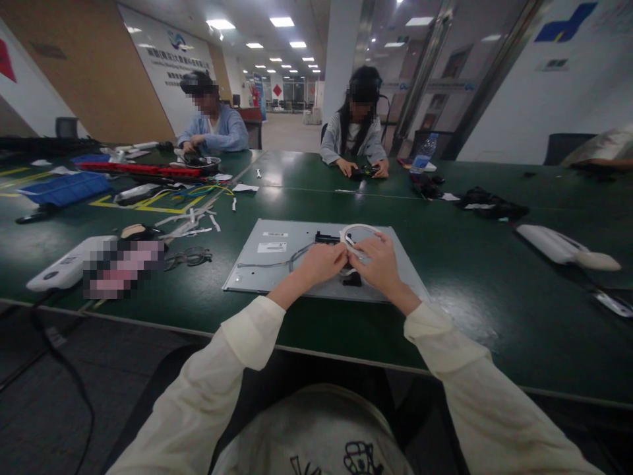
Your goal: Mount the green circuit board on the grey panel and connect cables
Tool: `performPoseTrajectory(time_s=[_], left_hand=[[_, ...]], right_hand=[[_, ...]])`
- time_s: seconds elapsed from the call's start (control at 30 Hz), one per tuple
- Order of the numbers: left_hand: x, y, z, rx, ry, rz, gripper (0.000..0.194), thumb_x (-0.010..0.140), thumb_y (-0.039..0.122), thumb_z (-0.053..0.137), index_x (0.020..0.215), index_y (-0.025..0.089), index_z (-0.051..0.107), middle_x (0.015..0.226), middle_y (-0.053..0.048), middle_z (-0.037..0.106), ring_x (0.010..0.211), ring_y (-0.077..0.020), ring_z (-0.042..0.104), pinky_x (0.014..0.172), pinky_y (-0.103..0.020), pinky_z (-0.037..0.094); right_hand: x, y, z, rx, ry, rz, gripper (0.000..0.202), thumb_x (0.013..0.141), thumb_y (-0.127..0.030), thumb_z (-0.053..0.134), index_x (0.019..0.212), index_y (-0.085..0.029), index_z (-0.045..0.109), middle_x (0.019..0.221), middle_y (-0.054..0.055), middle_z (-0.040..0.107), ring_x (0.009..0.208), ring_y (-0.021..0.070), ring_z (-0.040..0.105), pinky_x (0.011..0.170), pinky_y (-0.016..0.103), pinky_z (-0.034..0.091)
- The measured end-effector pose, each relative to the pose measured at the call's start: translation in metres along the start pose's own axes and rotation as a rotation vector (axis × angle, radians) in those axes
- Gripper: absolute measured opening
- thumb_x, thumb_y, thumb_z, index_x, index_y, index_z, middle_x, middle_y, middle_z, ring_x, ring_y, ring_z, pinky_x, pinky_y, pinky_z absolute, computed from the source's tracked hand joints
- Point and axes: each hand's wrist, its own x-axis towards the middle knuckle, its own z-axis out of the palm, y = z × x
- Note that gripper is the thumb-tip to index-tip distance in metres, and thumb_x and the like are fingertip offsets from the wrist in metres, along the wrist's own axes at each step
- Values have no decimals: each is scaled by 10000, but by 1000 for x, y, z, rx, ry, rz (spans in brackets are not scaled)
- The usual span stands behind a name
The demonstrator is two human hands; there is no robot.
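A flat grey metal panel point(267, 274) lies on the green table in front of me, with labels, a thin grey cable point(267, 265) and black parts on it. Above its middle, my right hand point(380, 262) is closed on a white ring that looks like a roll of tape point(363, 227). My left hand point(322, 262) is closed too, its fingertips pinched together at the ring's near left side, touching the right fingers. What the left fingertips pinch is small and mostly hidden; it may be the tape's end.
Left of the panel are eyeglasses point(190, 258), white strips point(190, 224), a white power bank-like box point(74, 262) and a blue tray point(66, 188). A white device point(564, 247) lies right. Two people point(356, 125) work across the table point(475, 264); a bottle point(424, 153) stands nearby.
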Motion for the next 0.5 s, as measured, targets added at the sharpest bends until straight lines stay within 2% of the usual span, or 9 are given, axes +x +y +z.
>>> performPoseTrajectory(time_s=[0.13,0.3,0.5], left_hand=[[1,-3,0,-116,63,23,215,852,261,404,763,175,580,634,-32,604,566,-139,544,544,-237,333],[3,-1,-3,-391,116,4,229,814,207,417,624,157,534,545,20,518,521,-90,468,548,-205,326],[1,1,-5,-744,65,-56,248,807,194,419,588,144,524,459,46,483,484,-72,459,549,-178,358]], right_hand=[[-1,-2,0,-22,30,-24,128,797,-264,507,716,-189,573,687,15,608,707,162,554,953,387,300],[-1,-4,0,-20,171,-40,121,776,-268,530,690,-187,555,648,1,578,668,145,534,928,376,335],[-1,-3,1,-27,253,-107,95,761,-249,559,690,-186,555,623,-9,568,643,138,525,914,377,356]])
